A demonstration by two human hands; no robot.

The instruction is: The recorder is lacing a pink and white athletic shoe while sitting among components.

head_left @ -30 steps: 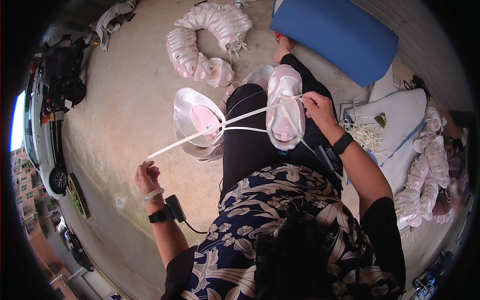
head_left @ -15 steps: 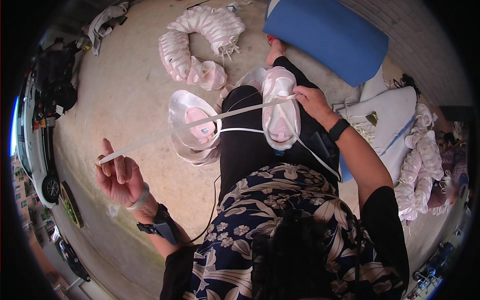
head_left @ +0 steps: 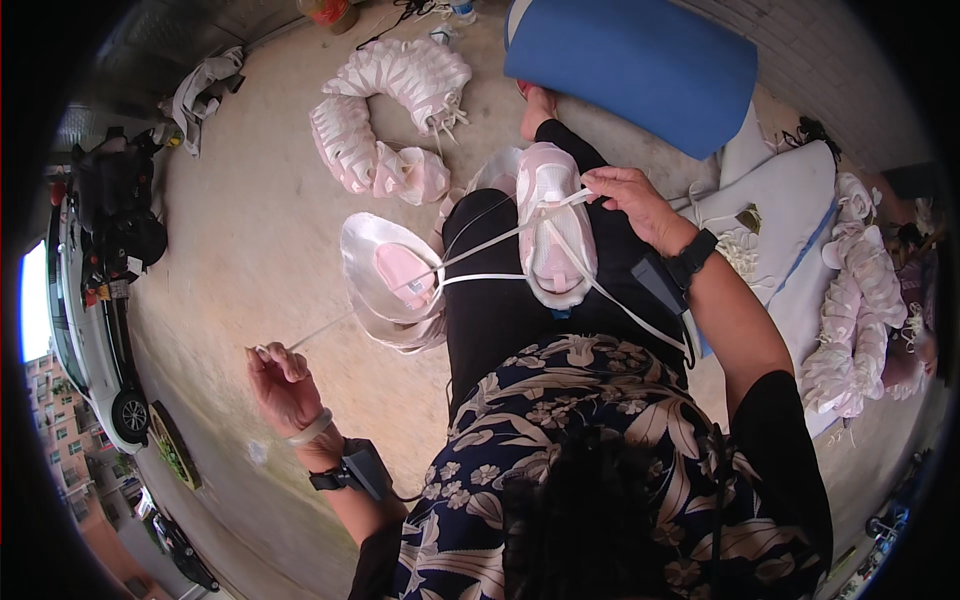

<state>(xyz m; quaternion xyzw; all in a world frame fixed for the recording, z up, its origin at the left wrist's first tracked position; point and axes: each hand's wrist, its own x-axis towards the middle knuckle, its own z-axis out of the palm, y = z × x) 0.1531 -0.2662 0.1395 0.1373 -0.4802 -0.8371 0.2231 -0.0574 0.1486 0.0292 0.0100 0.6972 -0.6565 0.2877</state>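
The shoe (head_left: 558,248) lies toe-outward on the lap (head_left: 485,335), left of the nearer right hand (head_left: 637,205), which, like the left hand (head_left: 284,392), pinches lace (head_left: 570,200).

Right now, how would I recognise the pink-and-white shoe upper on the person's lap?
Start from the large, curved blue sheet at the top, then come down to the black-trousered legs. The pink-and-white shoe upper rests there, beside the right hand. Unlike the curved row of stacked uppers on the floor, it lies singly.
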